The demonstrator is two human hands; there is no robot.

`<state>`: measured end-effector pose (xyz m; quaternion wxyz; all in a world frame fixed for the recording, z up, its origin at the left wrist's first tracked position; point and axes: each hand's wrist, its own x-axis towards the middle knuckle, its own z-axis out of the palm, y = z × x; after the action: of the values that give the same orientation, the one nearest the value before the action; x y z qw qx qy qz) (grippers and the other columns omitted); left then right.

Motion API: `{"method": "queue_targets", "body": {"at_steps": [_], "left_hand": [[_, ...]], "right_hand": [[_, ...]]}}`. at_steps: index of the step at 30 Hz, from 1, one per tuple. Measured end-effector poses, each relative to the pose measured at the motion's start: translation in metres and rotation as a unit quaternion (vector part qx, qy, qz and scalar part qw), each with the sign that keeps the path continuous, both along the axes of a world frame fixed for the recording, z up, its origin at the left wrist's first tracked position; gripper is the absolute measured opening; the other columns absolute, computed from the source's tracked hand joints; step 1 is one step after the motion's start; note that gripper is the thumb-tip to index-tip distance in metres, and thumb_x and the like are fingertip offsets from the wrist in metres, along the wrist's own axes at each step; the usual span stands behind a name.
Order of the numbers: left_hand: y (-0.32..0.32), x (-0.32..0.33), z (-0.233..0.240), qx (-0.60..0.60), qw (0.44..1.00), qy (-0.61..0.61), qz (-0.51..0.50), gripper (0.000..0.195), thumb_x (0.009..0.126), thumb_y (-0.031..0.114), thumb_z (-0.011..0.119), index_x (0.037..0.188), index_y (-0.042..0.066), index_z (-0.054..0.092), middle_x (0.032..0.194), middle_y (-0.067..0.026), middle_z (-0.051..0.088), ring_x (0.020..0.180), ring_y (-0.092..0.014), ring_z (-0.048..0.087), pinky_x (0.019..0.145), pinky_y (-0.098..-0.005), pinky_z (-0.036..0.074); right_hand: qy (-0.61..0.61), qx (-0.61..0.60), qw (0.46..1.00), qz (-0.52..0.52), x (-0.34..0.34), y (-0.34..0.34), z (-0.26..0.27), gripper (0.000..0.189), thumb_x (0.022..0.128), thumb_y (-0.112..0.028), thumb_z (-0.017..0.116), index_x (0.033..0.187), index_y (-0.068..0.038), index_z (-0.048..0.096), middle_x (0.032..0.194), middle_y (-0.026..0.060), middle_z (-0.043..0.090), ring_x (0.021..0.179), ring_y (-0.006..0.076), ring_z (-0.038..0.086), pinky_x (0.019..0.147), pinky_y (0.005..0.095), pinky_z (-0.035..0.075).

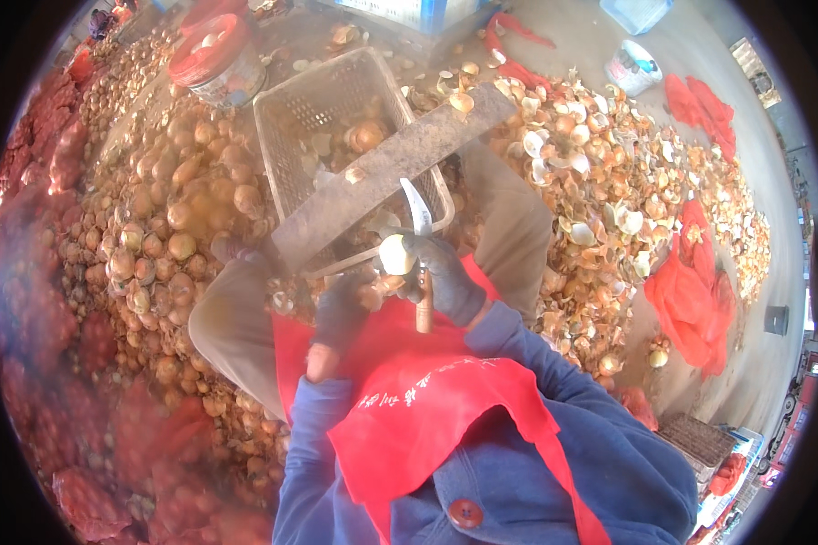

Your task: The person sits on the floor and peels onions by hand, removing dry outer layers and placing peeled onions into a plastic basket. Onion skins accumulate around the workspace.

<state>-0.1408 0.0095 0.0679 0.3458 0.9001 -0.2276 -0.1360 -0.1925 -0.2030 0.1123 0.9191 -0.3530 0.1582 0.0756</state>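
My right hand (450, 279), in a dark glove, grips the wooden handle of a knife (424, 310). Its curved, pale blade points away from me. A peeled white onion (396, 255) sits against the fingers of that same hand, left of the blade. Beside it, my left hand (341, 306), also gloved, is curled and blurred; its fingertips are at some brown onion skin (386, 283). Whether they pinch the skin is unclear. Both hands are above the red apron (409, 361) on my lap.
Beyond my hands a wooden board (402, 174) lies across a plastic crate (327, 75) containing an onion and peelings. Unpeeled onions (170, 245) are heaped left, near red mesh sacks (34, 300). Onion skins (586, 204) cover the ground right. Buckets (221, 85) stand farther off.
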Motion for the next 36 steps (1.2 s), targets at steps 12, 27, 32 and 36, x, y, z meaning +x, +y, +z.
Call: {"method": "queue_targets", "body": {"at_steps": [12, 27, 32, 36], "left_hand": [[-0.006, 0.003, -0.005, -0.249, 0.905, 0.341, 0.050, 0.058, 0.101, 0.049, 0.069, 0.133, 0.000, 0.065, 0.112, -0.0072, 0.073, 0.100, -0.017, 0.072, 0.086, -0.0332, 0.059], [0.037, 0.060, -0.016, -0.413, 0.818, 0.356, 0.186, 0.040, 0.090, 0.008, 0.069, 0.128, -0.002, 0.068, 0.112, -0.0108, 0.075, 0.099, -0.018, 0.072, 0.081, -0.0319, 0.057], [0.098, 0.044, -0.088, 0.166, 0.972, 0.163, -0.038, 0.030, 0.090, 0.018, 0.063, 0.117, 0.009, 0.073, 0.116, -0.0183, 0.074, 0.101, -0.036, 0.073, 0.087, -0.0473, 0.057], [0.118, 0.063, -0.167, 0.280, 0.935, 0.200, 0.084, 0.030, 0.091, 0.022, 0.061, 0.118, 0.017, 0.073, 0.116, -0.0181, 0.075, 0.102, -0.038, 0.073, 0.088, -0.0482, 0.058]], "right_hand": [[0.086, -0.091, 0.988, 0.092, 0.016, 0.029, -0.027, 0.034, 0.105, -0.034, 0.061, 0.116, -0.004, 0.070, 0.088, 0.0030, 0.071, 0.069, 0.0095, 0.065, 0.050, 0.0259, 0.050], [0.109, -0.186, 0.963, 0.163, 0.134, 0.041, -0.001, 0.035, 0.103, -0.032, 0.062, 0.109, 0.001, 0.069, 0.078, 0.0083, 0.068, 0.054, 0.0099, 0.059, 0.044, 0.0254, 0.046], [-0.081, -0.450, 0.863, 0.213, 0.200, 0.028, -0.011, 0.037, 0.110, -0.036, 0.051, 0.116, -0.003, 0.066, 0.080, 0.0067, 0.069, 0.061, 0.0115, 0.063, 0.050, 0.0251, 0.049], [0.013, -0.235, 0.937, 0.259, 0.269, 0.029, 0.004, 0.032, 0.112, -0.029, 0.050, 0.129, -0.005, 0.064, 0.090, 0.0050, 0.071, 0.073, 0.0081, 0.064, 0.059, 0.0230, 0.052]]}}
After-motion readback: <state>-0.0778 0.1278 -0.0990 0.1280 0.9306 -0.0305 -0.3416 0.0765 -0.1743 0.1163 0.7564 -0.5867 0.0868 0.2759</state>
